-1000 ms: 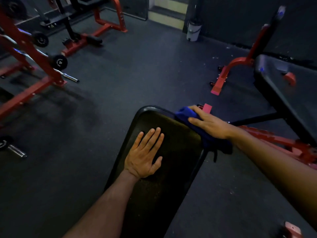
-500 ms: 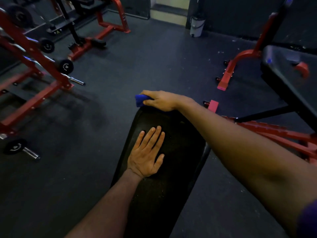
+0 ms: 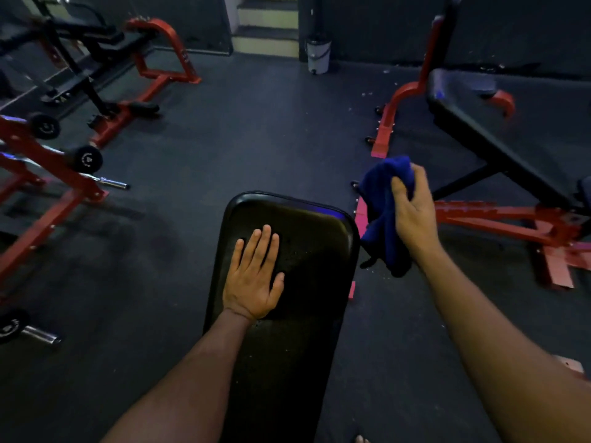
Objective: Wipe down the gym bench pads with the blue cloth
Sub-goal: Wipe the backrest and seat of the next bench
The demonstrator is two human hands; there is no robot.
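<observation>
The left hand (image 3: 254, 276) lies flat on the black pad (image 3: 307, 238), fingers straight and close together, palm down; the right hand (image 3: 414, 212) is raised off the pad's right edge, fingers curled round the bunched blue cloth (image 3: 382, 215), which hangs clear of the pad; a second bench (image 3: 499, 139) stands well apart to the right; red racks (image 3: 48, 174) stand at left.

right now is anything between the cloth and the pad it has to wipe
Only the left hand, resting flat on the pad. The right hand holds the cloth off the pad's right edge; the pad's right part lies bare.
</observation>
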